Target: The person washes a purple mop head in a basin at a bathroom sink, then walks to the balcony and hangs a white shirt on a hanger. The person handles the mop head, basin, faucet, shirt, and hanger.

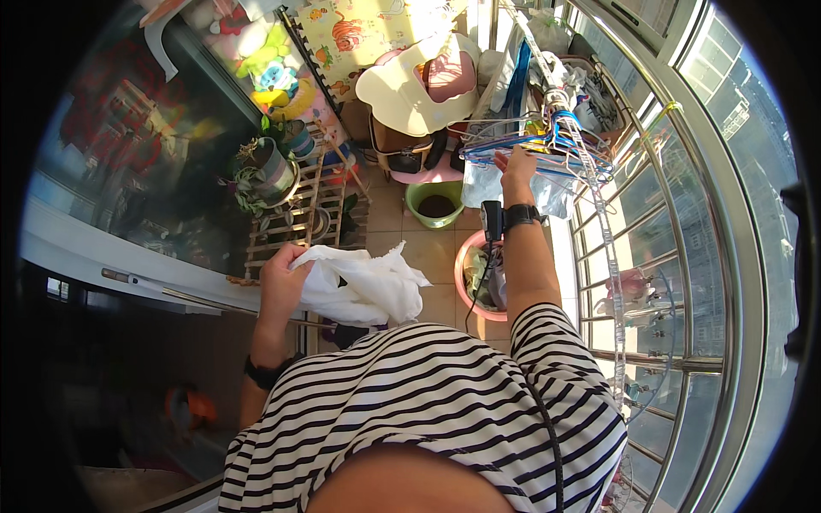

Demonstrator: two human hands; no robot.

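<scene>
A white cloth (359, 285) hangs from my left hand (283, 272), whose fingers pinch one corner of it at the lower left of centre. My right hand (518, 168) reaches up among blue and white clothes hangers (564, 165) hanging on a rail. Its fingers look extended against the hangers; whether they grip one is not clear. Both wrists wear dark bands, and a small black device with a cable sits at the right one. A pink basin (463, 282) holding cloth stands on the floor below my right forearm.
A green basin (434, 205) with dark contents is on the tiled floor (428, 250). Potted plants (266, 167) stand on a wooden slatted rack (314, 192) to the left. A metal railing (686, 256) and windows run along the right. Stacked household items fill the far end.
</scene>
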